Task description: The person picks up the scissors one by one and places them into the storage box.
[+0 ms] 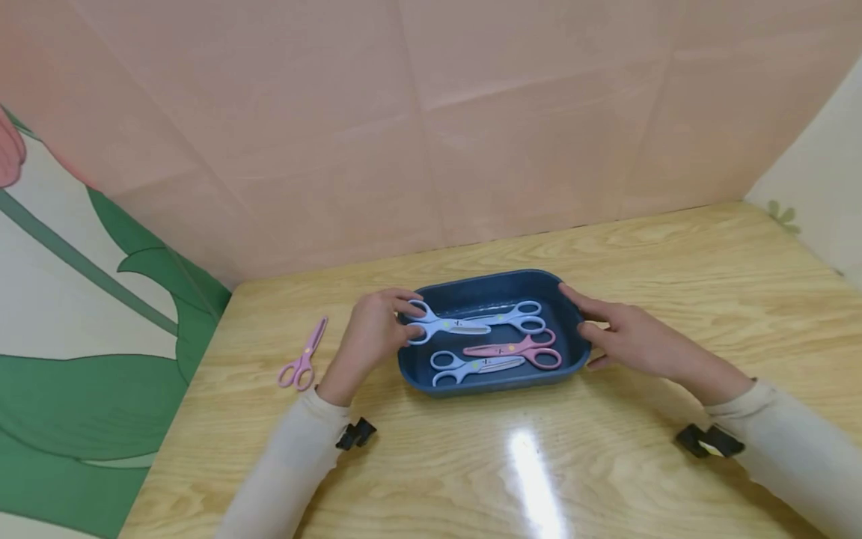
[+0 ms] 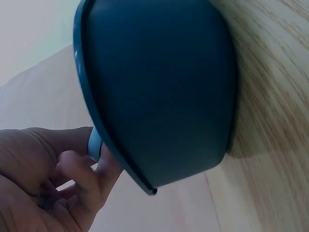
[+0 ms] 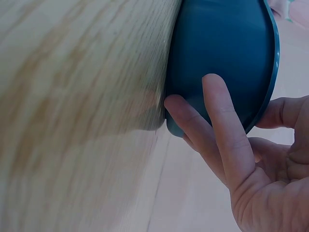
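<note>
A dark blue rectangular basin (image 1: 494,388) stands on the table. At its left end my left hand (image 1: 377,329) pinches the handle loops of light blue scissors (image 1: 454,326), whose blades point right over the inside. In the left wrist view, part of a pale blue loop (image 2: 95,144) shows between thumb and fingers beside the rim. My right hand (image 1: 629,337) grips the basin's right end, thumb at the rim and fingers (image 3: 227,121) spread against the outer wall. Inside lie pink scissors (image 1: 512,349) and two more light blue scissors, one at the front (image 1: 474,367) and one behind.
Pink scissors (image 1: 306,355) lie on the wooden table (image 1: 431,464), left of my left wrist. A pinkish covered wall (image 1: 431,150) rises along the table's back edge. A wall with painted green leaves (image 1: 81,397) stands at the left, and a pale wall at the right.
</note>
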`<state>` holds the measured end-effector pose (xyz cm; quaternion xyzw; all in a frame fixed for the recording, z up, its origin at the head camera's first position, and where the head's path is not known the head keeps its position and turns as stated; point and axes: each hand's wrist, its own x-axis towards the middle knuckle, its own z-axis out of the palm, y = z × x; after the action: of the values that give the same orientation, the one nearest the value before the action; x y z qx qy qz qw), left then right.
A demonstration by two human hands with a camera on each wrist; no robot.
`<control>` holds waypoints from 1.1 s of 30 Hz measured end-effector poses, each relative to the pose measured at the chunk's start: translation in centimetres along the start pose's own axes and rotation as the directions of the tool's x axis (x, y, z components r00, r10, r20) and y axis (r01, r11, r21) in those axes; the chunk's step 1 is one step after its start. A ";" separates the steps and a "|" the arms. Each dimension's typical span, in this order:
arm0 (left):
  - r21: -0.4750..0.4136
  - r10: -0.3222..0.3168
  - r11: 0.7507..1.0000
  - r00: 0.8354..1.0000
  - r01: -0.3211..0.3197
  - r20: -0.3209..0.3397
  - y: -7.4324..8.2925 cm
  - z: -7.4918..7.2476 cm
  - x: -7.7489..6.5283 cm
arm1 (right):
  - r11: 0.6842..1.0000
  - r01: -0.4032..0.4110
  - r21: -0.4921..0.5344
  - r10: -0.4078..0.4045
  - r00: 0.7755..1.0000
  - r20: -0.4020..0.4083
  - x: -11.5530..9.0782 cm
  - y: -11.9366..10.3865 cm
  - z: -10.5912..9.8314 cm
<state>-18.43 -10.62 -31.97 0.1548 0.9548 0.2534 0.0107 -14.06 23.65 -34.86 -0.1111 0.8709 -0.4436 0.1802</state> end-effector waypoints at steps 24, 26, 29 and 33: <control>0.203 0.084 0.974 0.995 -0.095 0.062 1.7 1.4 0.6 | 1.000 -0.016 0.008 0.016 1.000 0.003 -0.3 0.2 0.1; 0.223 0.088 0.969 0.994 -0.102 0.069 1.9 1.5 0.6 | 1.000 -0.011 0.001 0.011 1.000 -0.001 -0.3 0.2 0.1; 0.243 0.073 0.966 0.995 -0.088 0.068 1.9 1.7 0.6 | 1.000 0.000 -0.008 0.000 1.000 -0.003 -0.2 0.1 0.1; 0.248 0.052 0.966 0.996 -0.067 0.067 1.9 1.9 0.7 | 1.000 0.005 -0.017 -0.005 1.000 -0.001 -0.1 0.0 0.0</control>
<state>-18.33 -7.94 -32.65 0.1911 0.9733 0.1264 0.0117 -13.94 23.66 -34.85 -0.1145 0.8744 -0.4366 0.1779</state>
